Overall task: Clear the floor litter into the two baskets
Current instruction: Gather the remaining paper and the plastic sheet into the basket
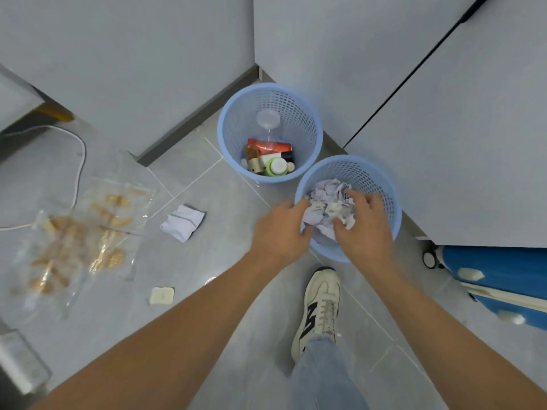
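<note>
Two light blue mesh baskets stand by the wall corner. The far basket (236, 119) holds bottles, a jar and a red box. Over the near basket (381, 184), both hands grip a wad of crumpled paper (325, 202): my left hand (281, 229) at its left side, my right hand (364, 229) on its right and top, fingers curled into it. On the floor lie a folded pale paper (183, 221), a small cream square piece (162, 295) and clear plastic bags with golden contents (80, 238).
Grey walls and a cabinet close in behind the baskets. A blue case (500, 276) lies at the right. My shoe (319, 309) stands on the tiles just below the near basket. A white cable (80, 161) and a power strip (17, 359) lie at the left.
</note>
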